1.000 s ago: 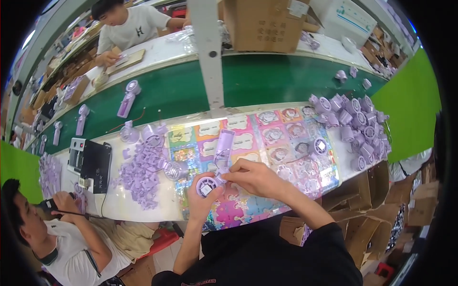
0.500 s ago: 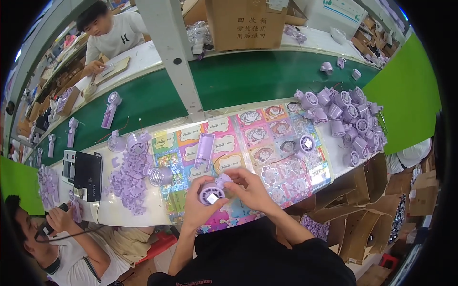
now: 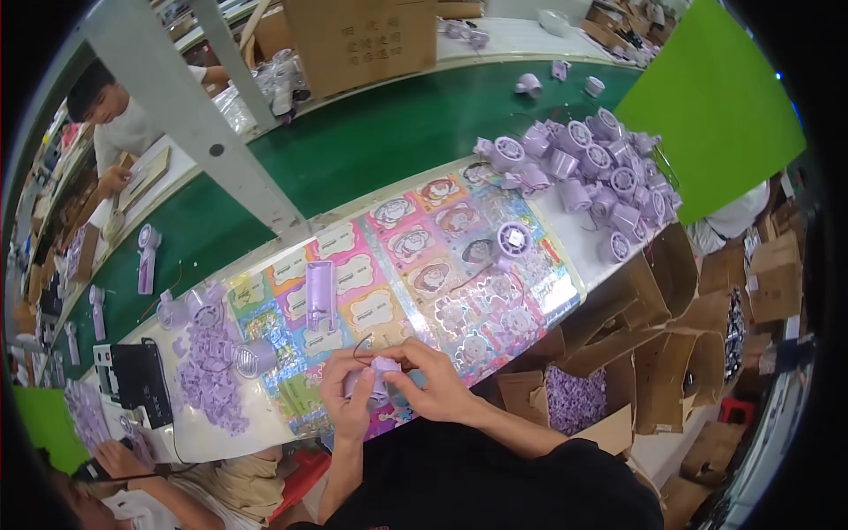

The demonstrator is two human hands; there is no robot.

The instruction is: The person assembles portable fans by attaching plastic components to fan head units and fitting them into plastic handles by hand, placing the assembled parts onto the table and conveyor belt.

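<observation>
Both hands hold one lilac fan head (image 3: 380, 389) close to the table's front edge. My left hand (image 3: 347, 393) wraps its round body, thumb pressed along the near side. With thumb and fingers my right hand (image 3: 430, 382) pinches the small neck part at its top right. A thin dark wire rises beside the left fingers. The fan head's round grille is hidden from view. Beyond the hands lies an open lilac handle shell (image 3: 321, 296). To the right, another fan head (image 3: 513, 239) rests on the colourful sticker sheets (image 3: 411, 243).
A large pile of lilac fan heads (image 3: 609, 172) covers the table's right end. Left are a heap of small lilac parts (image 3: 210, 380) and a black box (image 3: 140, 384). Behind runs a green conveyor belt (image 3: 380, 119). Cardboard boxes (image 3: 658, 367) stand lower right. Co-workers sit left and far left.
My view has swung, so the table sits further left in it. The held fan head has been turned: its grille with the white square faced up before and is now out of sight.
</observation>
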